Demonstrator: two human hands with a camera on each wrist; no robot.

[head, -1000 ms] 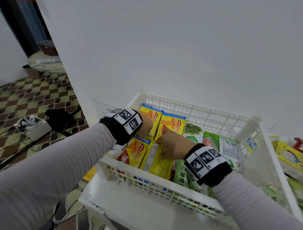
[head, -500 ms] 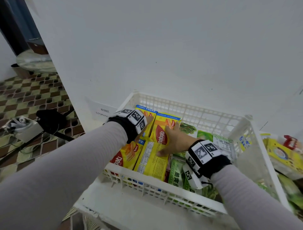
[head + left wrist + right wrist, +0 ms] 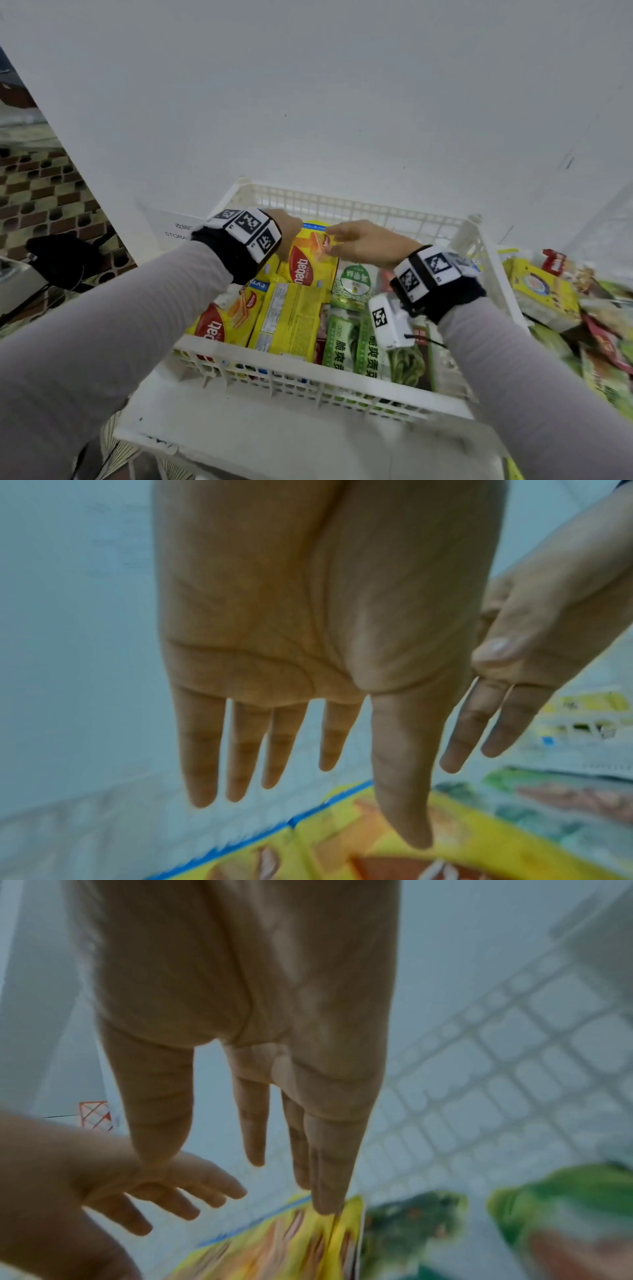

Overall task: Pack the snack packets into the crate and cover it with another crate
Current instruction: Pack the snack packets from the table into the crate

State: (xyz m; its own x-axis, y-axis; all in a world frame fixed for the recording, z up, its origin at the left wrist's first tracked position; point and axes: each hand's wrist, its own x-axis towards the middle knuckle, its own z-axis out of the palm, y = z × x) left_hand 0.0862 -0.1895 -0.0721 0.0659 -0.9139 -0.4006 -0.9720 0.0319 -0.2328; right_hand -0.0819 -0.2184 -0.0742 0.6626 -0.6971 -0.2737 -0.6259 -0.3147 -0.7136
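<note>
While both hands hover over the far left corner of the white crate (image 3: 342,387), the job in hand looks like settling the top yellow wafer packet (image 3: 310,263) flat among its neighbours, and that is best done with flat fingers pushing down and outward, not by pinching the wrapper, since a thin foil pack will likely crumple or slide if tugged by one edge. I would press it toward the far wall so the row stays low; a second crate has to sit on this one, so anything standing proud of the rim could keep it from seating.

The left hand (image 3: 286,229) is held palm down above the packet's blue-edged end, its 4 fingers (image 3: 205,750) straight and slightly spread, thumb alongside; it grips nothing, and whether the thumb touches the wrapper cannot be told. The right hand (image 3: 366,243) reaches in from the right at about the same height, fingers (image 3: 325,1164) straight and close together, tips at the packet's right edge, holding nothing that shows.

In the crate, 2 more yellow packets (image 3: 260,318) lie nearer the person, with green packets (image 3: 346,342) filling the middle and right. A loose heap of snacks (image 3: 548,298) waits outside the crate on the right, so packing looks well short of finished, and no covering crate is in view
</note>
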